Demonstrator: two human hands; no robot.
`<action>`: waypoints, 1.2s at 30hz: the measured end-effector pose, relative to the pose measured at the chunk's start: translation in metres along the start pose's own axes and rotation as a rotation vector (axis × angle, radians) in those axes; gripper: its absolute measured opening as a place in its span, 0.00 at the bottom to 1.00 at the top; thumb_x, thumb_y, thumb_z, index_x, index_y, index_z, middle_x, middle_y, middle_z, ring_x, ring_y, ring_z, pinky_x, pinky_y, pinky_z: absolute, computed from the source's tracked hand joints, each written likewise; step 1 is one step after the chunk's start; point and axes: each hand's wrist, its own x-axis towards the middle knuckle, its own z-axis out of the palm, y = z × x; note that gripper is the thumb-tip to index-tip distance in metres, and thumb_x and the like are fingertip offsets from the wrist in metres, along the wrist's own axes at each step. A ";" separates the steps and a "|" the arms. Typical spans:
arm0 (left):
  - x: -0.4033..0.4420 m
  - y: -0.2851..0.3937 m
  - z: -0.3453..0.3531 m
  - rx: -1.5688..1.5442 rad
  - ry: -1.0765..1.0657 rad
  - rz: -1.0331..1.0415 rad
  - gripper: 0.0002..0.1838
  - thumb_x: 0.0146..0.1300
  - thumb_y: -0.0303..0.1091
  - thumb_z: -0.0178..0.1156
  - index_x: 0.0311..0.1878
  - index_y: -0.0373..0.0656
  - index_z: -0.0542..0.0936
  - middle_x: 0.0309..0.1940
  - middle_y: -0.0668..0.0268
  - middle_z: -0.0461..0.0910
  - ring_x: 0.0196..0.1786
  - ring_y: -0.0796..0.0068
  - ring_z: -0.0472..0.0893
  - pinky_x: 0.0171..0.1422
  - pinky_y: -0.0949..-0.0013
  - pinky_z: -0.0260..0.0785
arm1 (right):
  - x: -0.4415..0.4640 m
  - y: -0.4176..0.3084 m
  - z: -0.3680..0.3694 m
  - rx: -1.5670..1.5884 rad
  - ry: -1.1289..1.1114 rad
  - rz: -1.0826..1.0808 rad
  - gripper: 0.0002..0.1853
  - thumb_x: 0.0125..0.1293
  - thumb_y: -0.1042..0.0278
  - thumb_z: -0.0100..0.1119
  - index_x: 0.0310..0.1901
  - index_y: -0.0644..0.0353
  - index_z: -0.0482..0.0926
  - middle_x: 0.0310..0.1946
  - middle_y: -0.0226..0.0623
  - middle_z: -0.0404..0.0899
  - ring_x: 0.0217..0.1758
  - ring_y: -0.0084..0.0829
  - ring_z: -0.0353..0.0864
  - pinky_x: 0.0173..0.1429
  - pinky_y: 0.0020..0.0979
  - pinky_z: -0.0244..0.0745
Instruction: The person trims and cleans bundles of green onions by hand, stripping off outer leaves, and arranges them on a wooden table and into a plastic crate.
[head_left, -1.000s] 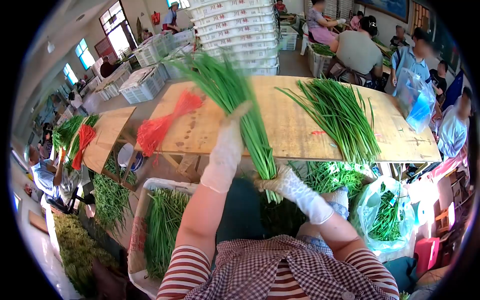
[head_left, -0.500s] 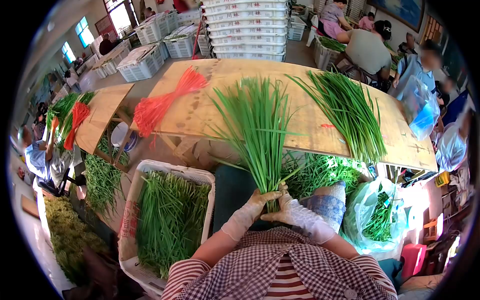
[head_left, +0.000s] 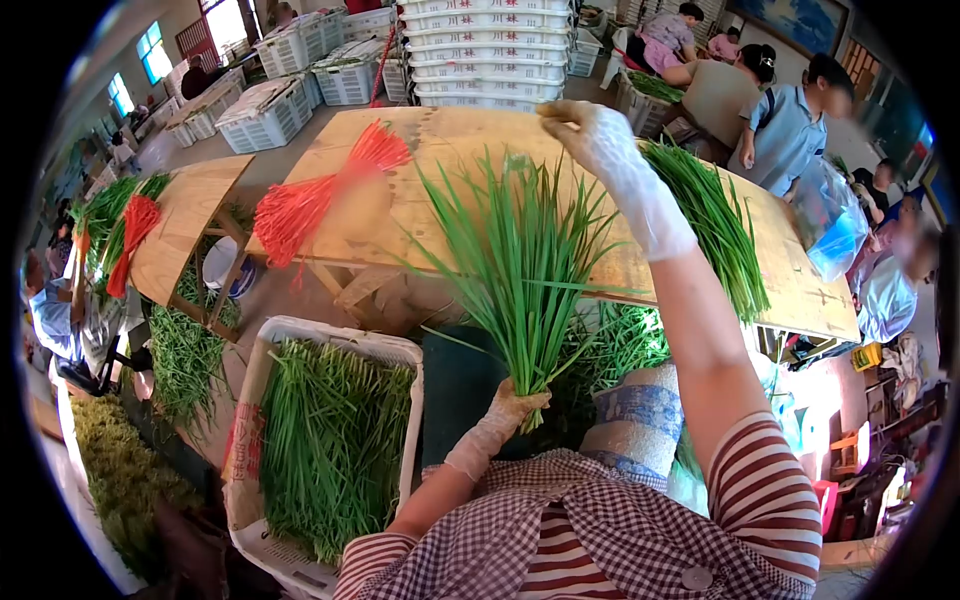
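My left hand (head_left: 508, 415), in a whitish glove, is wrapped round the base of a bunch of long green leafy stalks (head_left: 530, 270), which stands upright and fans out above it. My gloved right hand (head_left: 590, 135) is raised over the far part of the wooden table (head_left: 450, 135), its fingers curled together; anything between them is too small to make out. Under my right forearm another bunch of green stalks (head_left: 710, 220) lies on the table. Red ties (head_left: 330, 195) bundled at the middle lie on the table's left part.
A white crate (head_left: 345, 340) of green stalks stands at my left. Stacked white crates (head_left: 485, 60) rise behind the table. A smaller table (head_left: 190, 225) is at the left. A person in light blue (head_left: 795, 135) stands at the right, by a plastic bag (head_left: 830, 220).
My right hand has left the base of the bunch and moved up and forward over the table. My left hand still holds the bunch, which earlier was swung up over the table.
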 end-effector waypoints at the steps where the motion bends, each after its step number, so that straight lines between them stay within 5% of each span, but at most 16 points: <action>1: 0.001 -0.002 -0.001 0.005 -0.003 0.028 0.21 0.54 0.23 0.67 0.52 0.38 0.77 0.41 0.62 0.81 0.39 0.68 0.81 0.45 0.67 0.77 | 0.010 0.005 0.009 0.014 -0.093 0.043 0.19 0.61 0.54 0.64 0.50 0.55 0.83 0.40 0.44 0.85 0.45 0.36 0.84 0.51 0.32 0.75; 5: 0.007 -0.014 -0.008 -0.053 0.016 -0.027 0.22 0.54 0.22 0.68 0.53 0.37 0.76 0.42 0.59 0.81 0.42 0.64 0.82 0.47 0.63 0.77 | 0.026 0.015 0.037 -0.051 -0.638 0.154 0.33 0.47 0.46 0.73 0.51 0.62 0.82 0.48 0.46 0.83 0.52 0.41 0.81 0.60 0.34 0.71; 9: 0.002 0.003 0.000 -0.026 0.062 0.008 0.20 0.53 0.24 0.70 0.49 0.36 0.76 0.37 0.62 0.80 0.36 0.68 0.81 0.42 0.65 0.76 | 0.035 0.041 0.057 0.338 -0.434 0.219 0.32 0.42 0.56 0.79 0.49 0.64 0.83 0.46 0.44 0.84 0.50 0.35 0.82 0.56 0.31 0.73; 12: 0.007 0.017 0.004 -0.033 0.044 0.097 0.18 0.52 0.24 0.70 0.47 0.37 0.78 0.34 0.64 0.80 0.33 0.71 0.80 0.37 0.68 0.76 | 0.042 0.038 0.034 0.302 -0.234 0.302 0.33 0.38 0.56 0.82 0.47 0.65 0.83 0.46 0.44 0.84 0.48 0.35 0.83 0.57 0.30 0.73; 14: 0.011 0.028 0.006 -0.036 0.013 0.149 0.18 0.51 0.23 0.69 0.46 0.37 0.78 0.34 0.64 0.80 0.33 0.71 0.80 0.37 0.68 0.75 | 0.044 0.025 0.009 0.233 -0.017 0.256 0.27 0.42 0.61 0.81 0.44 0.65 0.84 0.35 0.37 0.86 0.37 0.23 0.82 0.51 0.25 0.76; 17: 0.004 0.029 0.008 0.056 0.040 0.072 0.18 0.50 0.22 0.69 0.46 0.37 0.78 0.34 0.65 0.80 0.33 0.72 0.80 0.37 0.69 0.75 | 0.065 0.019 -0.039 0.419 0.063 0.330 0.28 0.56 0.48 0.64 0.54 0.59 0.79 0.50 0.43 0.81 0.52 0.29 0.79 0.60 0.33 0.71; 19: -0.009 0.027 0.010 0.119 0.071 0.026 0.19 0.49 0.21 0.70 0.46 0.37 0.78 0.34 0.64 0.80 0.34 0.72 0.80 0.39 0.69 0.75 | 0.059 -0.027 -0.122 0.691 0.221 0.307 0.23 0.66 0.49 0.53 0.54 0.56 0.77 0.50 0.40 0.79 0.50 0.31 0.78 0.55 0.31 0.71; 21: -0.012 0.028 0.007 -0.022 0.068 -0.009 0.18 0.50 0.22 0.70 0.46 0.37 0.77 0.34 0.64 0.80 0.34 0.72 0.80 0.40 0.69 0.75 | 0.064 -0.038 -0.188 1.330 0.506 0.059 0.08 0.67 0.69 0.58 0.43 0.64 0.78 0.32 0.35 0.84 0.29 0.27 0.83 0.33 0.23 0.80; 22: -0.017 0.026 0.005 -0.099 0.069 -0.032 0.18 0.50 0.22 0.70 0.46 0.37 0.77 0.34 0.64 0.80 0.34 0.72 0.80 0.40 0.69 0.75 | 0.053 -0.040 -0.212 1.324 0.568 -0.025 0.09 0.67 0.69 0.57 0.44 0.63 0.78 0.34 0.35 0.84 0.31 0.26 0.82 0.35 0.24 0.80; 25: -0.023 0.041 0.008 0.068 0.081 0.011 0.20 0.51 0.24 0.69 0.48 0.34 0.76 0.38 0.59 0.81 0.36 0.67 0.82 0.42 0.66 0.76 | -0.024 -0.045 -0.252 0.935 0.757 -0.190 0.10 0.68 0.69 0.55 0.47 0.61 0.77 0.38 0.36 0.82 0.35 0.26 0.82 0.39 0.24 0.79; 30: -0.016 0.068 0.021 0.069 0.142 0.004 0.22 0.49 0.23 0.69 0.50 0.33 0.77 0.39 0.55 0.83 0.34 0.64 0.83 0.37 0.64 0.78 | -0.201 -0.065 -0.227 -0.579 0.965 -0.244 0.13 0.68 0.70 0.52 0.53 0.58 0.76 0.46 0.38 0.79 0.43 0.25 0.81 0.47 0.26 0.78; 31: -0.014 0.073 0.024 0.048 0.166 -0.005 0.22 0.50 0.23 0.69 0.50 0.33 0.77 0.39 0.55 0.84 0.33 0.64 0.83 0.35 0.64 0.78 | -0.224 -0.070 -0.207 -0.562 0.909 -0.242 0.14 0.69 0.70 0.51 0.54 0.57 0.76 0.48 0.38 0.79 0.44 0.25 0.80 0.48 0.26 0.78; 35: -0.011 0.092 0.029 -0.028 0.145 0.064 0.22 0.50 0.22 0.68 0.52 0.34 0.78 0.39 0.56 0.84 0.31 0.66 0.83 0.31 0.63 0.78 | -0.275 -0.062 -0.100 0.889 0.432 0.073 0.07 0.65 0.69 0.58 0.41 0.63 0.79 0.38 0.39 0.80 0.37 0.31 0.83 0.43 0.31 0.82; 36: -0.014 0.101 0.034 -0.041 0.133 0.077 0.22 0.51 0.22 0.68 0.52 0.35 0.77 0.38 0.57 0.83 0.31 0.66 0.83 0.31 0.63 0.78 | -0.275 -0.044 -0.069 0.817 0.242 0.226 0.07 0.65 0.70 0.57 0.42 0.61 0.81 0.41 0.41 0.81 0.41 0.36 0.83 0.45 0.33 0.82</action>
